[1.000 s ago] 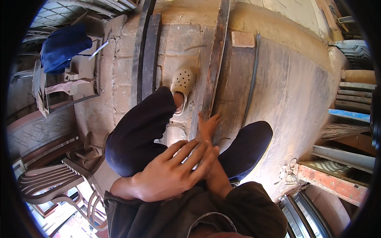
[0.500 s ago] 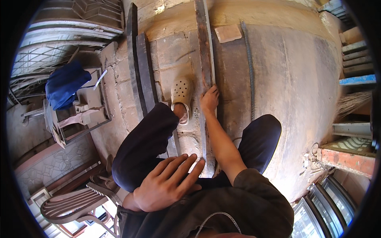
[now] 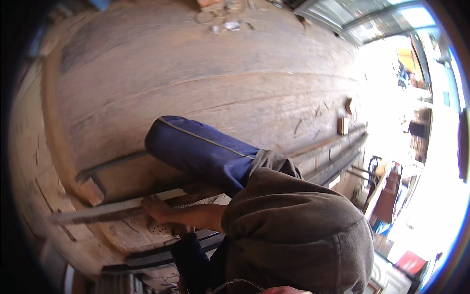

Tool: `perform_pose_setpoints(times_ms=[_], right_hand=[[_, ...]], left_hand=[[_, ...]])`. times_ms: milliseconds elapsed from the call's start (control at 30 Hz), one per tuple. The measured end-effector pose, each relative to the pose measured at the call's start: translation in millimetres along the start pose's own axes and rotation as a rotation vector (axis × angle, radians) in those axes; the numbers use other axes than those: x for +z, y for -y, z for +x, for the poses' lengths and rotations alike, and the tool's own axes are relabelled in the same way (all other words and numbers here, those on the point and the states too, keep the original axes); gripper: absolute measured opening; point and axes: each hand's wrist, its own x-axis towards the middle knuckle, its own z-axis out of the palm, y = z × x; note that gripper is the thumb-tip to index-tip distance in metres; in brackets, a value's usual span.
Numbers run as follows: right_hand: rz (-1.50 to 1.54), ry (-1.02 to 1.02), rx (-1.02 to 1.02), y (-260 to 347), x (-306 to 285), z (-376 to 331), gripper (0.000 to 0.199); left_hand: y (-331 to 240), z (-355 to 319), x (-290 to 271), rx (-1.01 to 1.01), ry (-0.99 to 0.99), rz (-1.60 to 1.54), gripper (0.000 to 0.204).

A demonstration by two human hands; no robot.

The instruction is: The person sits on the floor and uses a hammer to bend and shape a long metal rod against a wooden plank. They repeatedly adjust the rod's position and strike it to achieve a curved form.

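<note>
while crouched low over the worn plank floor (image 3: 220,73), reaches forward with the right hand (image 3: 156,210) and lays it on a long flat strip (image 3: 107,209) lying along the boards. drapes the fingers (image 3: 149,205) over the strip's upper edge, palm down, seemingly to pin it flat against the floor; cannot tell whether wrapped right around it or merely pressed on top, since the underside is hidden. shows nothing of the left hand, hidden somewhere behind the grey hooded top (image 3: 293,230).

rests the strip's far end just beside a small wooden block (image 3: 92,191), which looks to serve as a stop or spacer under a dark bar (image 3: 117,161) running parallel above. plants a pale perforated shoe (image 3: 161,229) directly below the hand, touching or nearly touching the strip, likely as a second hold on it. raises a knee in blue trousers (image 3: 200,152) above the forearm, fitting a squat that brings weight close over the work. leaves more dark bars (image 3: 147,255) near the lower edge, and two small blocks (image 3: 342,126) well apart by other long rails (image 3: 338,157).
</note>
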Motion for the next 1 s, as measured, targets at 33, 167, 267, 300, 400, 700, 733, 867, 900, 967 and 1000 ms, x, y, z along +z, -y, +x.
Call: perform_pose_setpoints(times_ms=[33,167,267,300,400,700,733,867,900,967,1000], right_hand=[[0.005,0.012,0.022,7.8,2.6,-4.7,0.101],[-0.047,0.019,0.064,31.1,17.3,-14.5,0.080],[-0.103,-0.065,0.077,37.4,34.6,-4.0,0.066],[-0.117,-0.101,0.078,38.5,39.3,0.4,0.063],[-0.197,-0.210,0.093,28.2,45.4,16.4,0.055],[-0.526,-0.110,-0.106,0.8,50.1,31.9,0.047],[-0.553,-0.136,-0.090,0.3,50.5,29.9,0.045],[-0.607,-0.200,-0.111,-0.4,43.5,16.1,0.039],[-0.609,-0.202,-0.140,-2.9,41.4,11.6,0.038],[-0.620,-0.277,-0.109,-20.9,46.1,7.7,0.036],[-0.596,-0.315,-0.120,-9.2,48.3,6.5,0.035]], left_hand=[[4.3,1.0,-1.0,0.020,-0.001,0.004,0.056],[13.6,4.4,-1.9,0.110,0.021,0.010,0.057],[20.6,8.6,-4.3,0.138,0.029,0.029,0.058],[20.7,9.5,-2.8,0.145,0.026,0.031,0.058],[22.7,14.8,-4.3,0.152,0.017,0.019,0.059],[30.4,10.7,-17.4,0.090,-0.036,0.035,0.061],[28.2,10.3,-14.6,0.086,-0.048,0.044,0.062],[24.7,2.3,-12.3,0.059,-0.055,0.045,0.063],[25.6,0.6,-12.1,0.043,-0.059,0.046,0.063],[22.4,-1.1,-10.6,0.037,-0.062,0.028,0.064],[20.6,-5.8,-14.4,0.030,-0.070,0.043,0.064]])
